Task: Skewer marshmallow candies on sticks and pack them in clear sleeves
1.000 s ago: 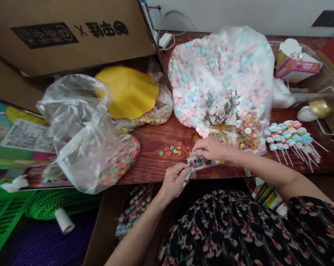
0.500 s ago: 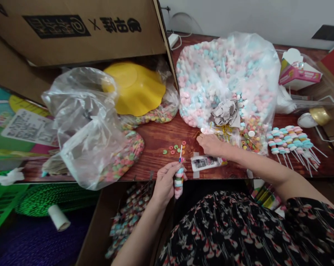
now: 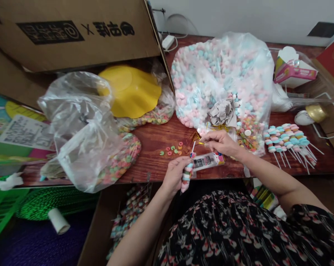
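Observation:
My left hand (image 3: pixel 176 175) is closed round a bagged candy skewer (image 3: pixel 187 173) of pink, blue and white sweets, its white stick pointing up. My right hand (image 3: pixel 221 142) hovers just above it, fingers pinched on a thin gold twist tie (image 3: pixel 200 143). Under that hand a small stack of printed clear bags (image 3: pixel 208 161) lies flat on the brown wooden table (image 3: pixel 155 140). Several loose ring candies (image 3: pixel 172 149) lie to the left of the hands.
A big clear bag of pink and blue sweets (image 3: pixel 219 74) stands behind my hands. Finished skewers (image 3: pixel 287 138) lie at the right. A yellow bowl (image 3: pixel 130 90), clear bags of ring candy (image 3: pixel 86 129) and a cardboard box (image 3: pixel 72 33) fill the left. A box of packed skewers (image 3: pixel 128 214) sits below.
My right hand left the printed bags, reached back to the gold ties by the big bag and came forward pinching one. My left hand lifted the bagged skewer upright.

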### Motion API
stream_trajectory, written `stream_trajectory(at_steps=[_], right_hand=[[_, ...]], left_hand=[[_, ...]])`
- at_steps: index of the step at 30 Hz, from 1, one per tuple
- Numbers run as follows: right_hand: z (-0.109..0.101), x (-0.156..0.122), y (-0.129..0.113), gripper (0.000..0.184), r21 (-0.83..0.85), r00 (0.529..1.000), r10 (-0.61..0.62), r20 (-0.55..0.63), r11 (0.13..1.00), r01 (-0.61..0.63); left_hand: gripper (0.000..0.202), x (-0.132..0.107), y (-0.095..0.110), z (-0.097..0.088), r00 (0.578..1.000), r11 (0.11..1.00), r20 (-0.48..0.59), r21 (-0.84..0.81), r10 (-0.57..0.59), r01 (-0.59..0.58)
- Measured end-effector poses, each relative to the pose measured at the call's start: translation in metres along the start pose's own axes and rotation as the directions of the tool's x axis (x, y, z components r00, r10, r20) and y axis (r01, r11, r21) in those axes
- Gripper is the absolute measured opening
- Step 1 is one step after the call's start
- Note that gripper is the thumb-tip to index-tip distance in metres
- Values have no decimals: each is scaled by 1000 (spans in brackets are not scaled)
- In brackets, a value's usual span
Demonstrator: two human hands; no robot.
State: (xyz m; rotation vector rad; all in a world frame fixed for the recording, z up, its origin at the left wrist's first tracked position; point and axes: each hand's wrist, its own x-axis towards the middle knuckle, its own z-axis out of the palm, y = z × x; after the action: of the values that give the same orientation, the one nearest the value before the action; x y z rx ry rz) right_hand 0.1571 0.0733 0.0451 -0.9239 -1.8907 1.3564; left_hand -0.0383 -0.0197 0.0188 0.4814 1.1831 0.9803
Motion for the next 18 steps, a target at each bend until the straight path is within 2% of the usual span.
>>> stream_trajectory(at_steps=[3, 5, 8, 18], right_hand=[[13, -13, -10, 24, -117, 969, -245, -2, 963, 244], [21, -22, -8, 31, -256, 936, -352, 28, 902, 347], [25, -34, 0, 36, -377, 931, -364, 41, 857, 351], [19, -45, 13, 38, -440, 947, -319, 23, 847, 296]], left_hand=[[28, 4, 1, 17, 1000, 996, 13, 88, 7, -8], [31, 6, 1, 25, 999, 994, 25, 99, 37, -39], [32, 5, -1, 31, 996, 990, 64, 116, 68, -75], [29, 5, -9, 38, 988, 981, 123, 163, 89, -109]])
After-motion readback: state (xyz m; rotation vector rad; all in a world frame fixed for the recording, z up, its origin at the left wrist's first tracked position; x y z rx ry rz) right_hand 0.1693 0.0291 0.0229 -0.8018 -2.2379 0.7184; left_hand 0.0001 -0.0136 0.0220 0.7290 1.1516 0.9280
